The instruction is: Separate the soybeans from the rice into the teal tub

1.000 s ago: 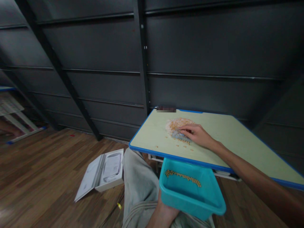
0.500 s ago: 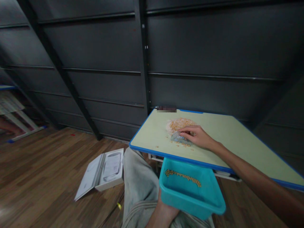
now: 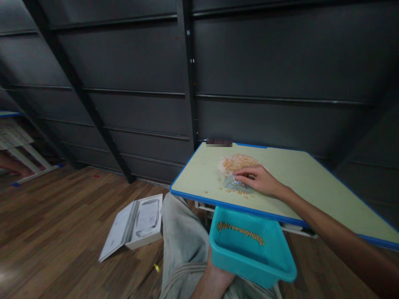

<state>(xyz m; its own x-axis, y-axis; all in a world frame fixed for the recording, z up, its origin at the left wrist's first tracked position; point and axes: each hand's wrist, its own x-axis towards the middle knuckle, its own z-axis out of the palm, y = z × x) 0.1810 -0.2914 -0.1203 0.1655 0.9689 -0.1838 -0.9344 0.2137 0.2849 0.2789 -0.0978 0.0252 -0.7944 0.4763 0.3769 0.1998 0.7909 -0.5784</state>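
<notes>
My right hand (image 3: 259, 179) is over the table, its thumb and fingers pinching a clear, bluish plastic piece (image 3: 232, 182) that lies on the tabletop. Whether this piece is part of a bag I cannot tell. Just beyond it is a heap of yellow soybeans (image 3: 240, 162) on pinkish, see-through plastic. A few loose beans (image 3: 241, 192) lie along the near side of the clear piece. Below the table edge, my left hand (image 3: 218, 275) holds a turquoise plastic tub (image 3: 249, 269) from underneath, its fingers mostly hidden. Inside the tub, soybeans (image 3: 241, 231) form a thin line.
The pale green table (image 3: 280, 160) has a blue rim and stands against a dark panelled wall (image 3: 280, 58). A blurred dark object (image 3: 218, 142) sits at its back edge. An open white box (image 3: 149, 220) and a cable lie on the wooden floor (image 3: 62, 224) to the left.
The clear plastic piece now lies flatter and more spread out under my right fingers. Some loose beans have shifted toward the near edge. The tub and my left hand stay put.
</notes>
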